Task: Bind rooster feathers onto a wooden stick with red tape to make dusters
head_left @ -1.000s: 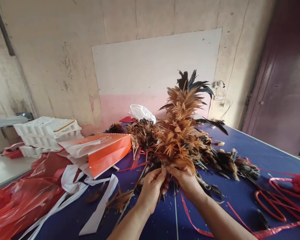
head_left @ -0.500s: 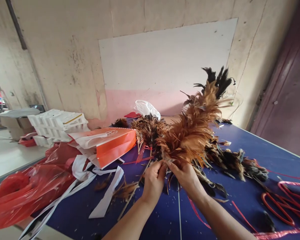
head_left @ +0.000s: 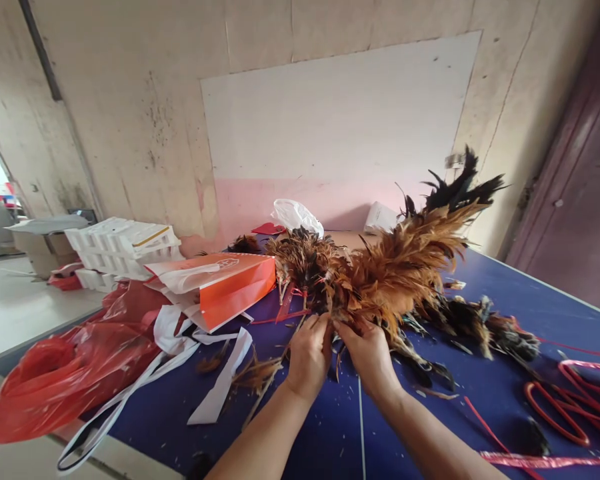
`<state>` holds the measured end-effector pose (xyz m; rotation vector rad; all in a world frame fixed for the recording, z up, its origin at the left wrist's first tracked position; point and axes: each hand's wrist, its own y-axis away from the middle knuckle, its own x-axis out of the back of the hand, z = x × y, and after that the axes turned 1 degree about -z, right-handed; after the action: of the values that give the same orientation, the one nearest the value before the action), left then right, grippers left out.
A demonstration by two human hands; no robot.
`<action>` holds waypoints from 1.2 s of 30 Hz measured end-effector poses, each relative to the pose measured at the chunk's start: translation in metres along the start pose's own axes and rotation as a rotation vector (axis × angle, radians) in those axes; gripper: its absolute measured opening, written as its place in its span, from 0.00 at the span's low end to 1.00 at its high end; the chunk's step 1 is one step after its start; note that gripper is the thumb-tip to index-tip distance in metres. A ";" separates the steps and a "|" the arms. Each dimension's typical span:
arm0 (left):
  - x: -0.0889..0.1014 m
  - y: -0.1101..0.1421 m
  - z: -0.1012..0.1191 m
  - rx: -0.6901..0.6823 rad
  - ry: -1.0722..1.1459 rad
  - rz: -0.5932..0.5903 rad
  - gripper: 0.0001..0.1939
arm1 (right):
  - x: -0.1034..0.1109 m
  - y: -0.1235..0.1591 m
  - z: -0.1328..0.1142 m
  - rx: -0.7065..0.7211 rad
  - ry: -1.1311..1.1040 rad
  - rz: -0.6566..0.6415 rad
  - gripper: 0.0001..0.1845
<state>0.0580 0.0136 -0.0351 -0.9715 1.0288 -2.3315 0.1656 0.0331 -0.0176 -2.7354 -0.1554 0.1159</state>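
A long, bushy feather duster of brown feathers, black at its tip, slants up to the right above the blue table. Both hands are closed at its lower end. My left hand pinches there with thumb and fingers, and my right hand grips right beside it, fingertips partly under the feathers. What lies between the fingertips is hidden. Just behind, a bundle of dark brown feathers lies with thin sticks and red ribbon at its near end. Loose dark feathers are spread to the right.
An orange and white paper bag, a red plastic bag and a white strip lie left on the blue table. Red cord coils at the right. A white plastic bag sits at the back, before the wall.
The feather duster has tipped lower to the right, its black tip dropping and swinging outward. Both hands stay at its lower end. The view has shifted slightly.
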 end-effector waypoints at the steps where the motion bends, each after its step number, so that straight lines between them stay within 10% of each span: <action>1: 0.000 0.000 0.000 0.003 0.001 0.007 0.13 | -0.001 0.000 0.000 0.005 -0.018 -0.002 0.15; 22: -0.013 0.005 0.005 -0.108 -0.287 -0.076 0.17 | -0.003 -0.002 -0.004 -0.007 -0.231 0.210 0.22; 29: -0.013 0.007 0.019 0.009 0.116 -0.013 0.17 | 0.014 -0.007 -0.004 0.017 -0.214 0.052 0.12; 36: -0.013 0.001 0.013 0.469 0.742 -0.078 0.15 | 0.020 -0.005 -0.017 0.036 -0.156 -0.018 0.12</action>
<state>0.0765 0.0150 -0.0350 0.0533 0.6052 -2.8758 0.1862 0.0338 -0.0012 -2.6874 -0.2194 0.3239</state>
